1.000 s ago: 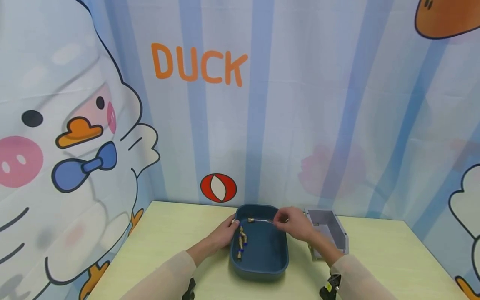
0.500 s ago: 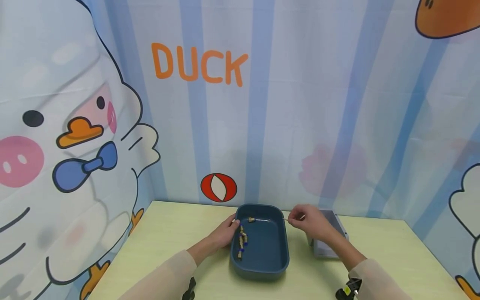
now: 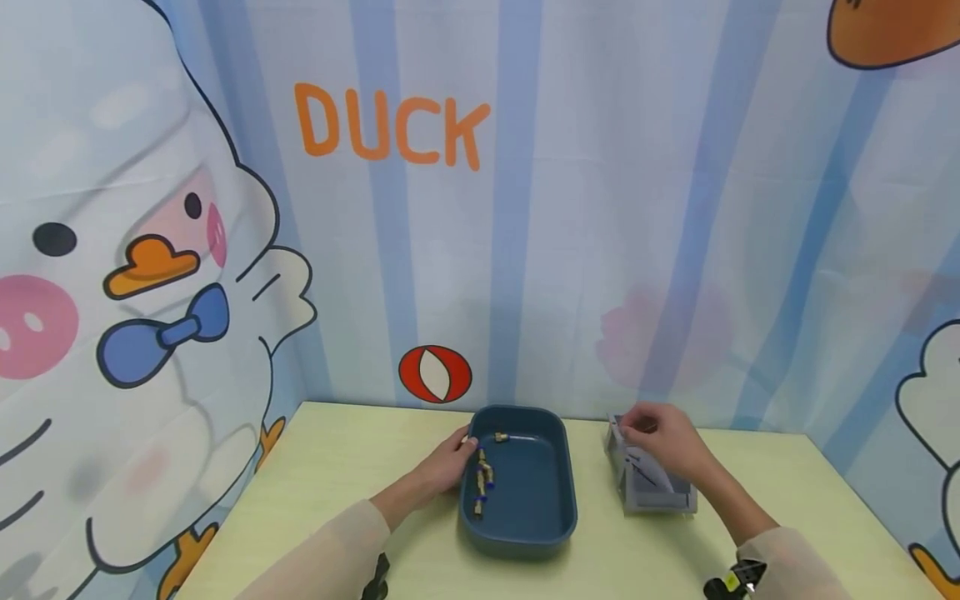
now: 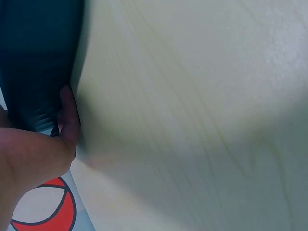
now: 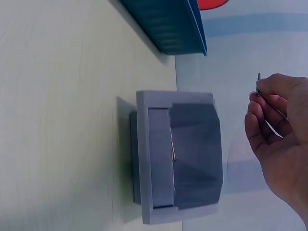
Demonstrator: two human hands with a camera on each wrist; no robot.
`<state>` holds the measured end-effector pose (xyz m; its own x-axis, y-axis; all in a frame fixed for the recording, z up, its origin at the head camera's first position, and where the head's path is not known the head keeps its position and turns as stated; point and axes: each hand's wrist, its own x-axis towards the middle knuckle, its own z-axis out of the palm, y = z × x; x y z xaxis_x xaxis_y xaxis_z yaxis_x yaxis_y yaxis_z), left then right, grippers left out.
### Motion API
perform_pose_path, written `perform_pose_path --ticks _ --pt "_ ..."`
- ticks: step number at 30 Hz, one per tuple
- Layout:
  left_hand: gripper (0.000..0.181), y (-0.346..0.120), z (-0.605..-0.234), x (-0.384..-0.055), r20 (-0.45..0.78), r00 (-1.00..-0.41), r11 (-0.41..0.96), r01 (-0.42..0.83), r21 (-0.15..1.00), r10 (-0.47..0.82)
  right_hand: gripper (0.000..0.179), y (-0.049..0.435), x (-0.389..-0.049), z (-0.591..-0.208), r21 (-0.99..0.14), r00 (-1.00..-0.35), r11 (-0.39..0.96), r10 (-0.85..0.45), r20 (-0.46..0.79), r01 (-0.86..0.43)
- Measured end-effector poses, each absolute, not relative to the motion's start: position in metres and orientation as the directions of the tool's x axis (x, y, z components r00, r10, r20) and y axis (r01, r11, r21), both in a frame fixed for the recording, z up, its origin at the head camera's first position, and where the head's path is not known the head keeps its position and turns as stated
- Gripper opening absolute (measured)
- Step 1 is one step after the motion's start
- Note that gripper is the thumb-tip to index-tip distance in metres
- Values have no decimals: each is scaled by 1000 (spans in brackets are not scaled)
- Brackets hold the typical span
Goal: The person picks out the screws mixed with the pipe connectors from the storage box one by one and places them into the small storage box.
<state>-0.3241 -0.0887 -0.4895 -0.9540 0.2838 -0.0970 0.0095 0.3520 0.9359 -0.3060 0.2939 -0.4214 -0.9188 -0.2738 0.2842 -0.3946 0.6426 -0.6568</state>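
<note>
My left hand (image 3: 448, 463) grips the left rim of a dark blue plastic tray (image 3: 534, 500), with the thumb over the edge. In the left wrist view, that hand (image 4: 43, 149) lies against the tray's outer wall (image 4: 41, 62). Brass fittings (image 3: 481, 483), some with blue rings, lie along the tray's left side, and one brass fitting (image 3: 501, 437) sits near its back. My right hand (image 3: 663, 437) is above a grey open-front bin (image 3: 660, 500). Between thumb and forefinger, the right hand (image 5: 284, 120) pinches a thin metal screw-like piece (image 5: 259, 78).
Inside the grey bin (image 5: 156, 159) lies another thin metal piece (image 5: 173, 149). The pale yellow table (image 3: 360, 442) meets a printed cloth backdrop (image 3: 570, 250) behind the tray and bin. A black wrist device (image 3: 735, 579) hangs under the right sleeve.
My right hand has moved right, from over the tray's back right edge to above the grey bin, carrying the thin metal piece. The left hand and tray stay in place.
</note>
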Motion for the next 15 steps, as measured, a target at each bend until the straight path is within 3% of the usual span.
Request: perform_pose_path --ticks 15 --pt "54 -88 -488 -323 -107 -954 339 -7 941 279 13 326 -308 -426 -619 -942 714 -188 278 -325"
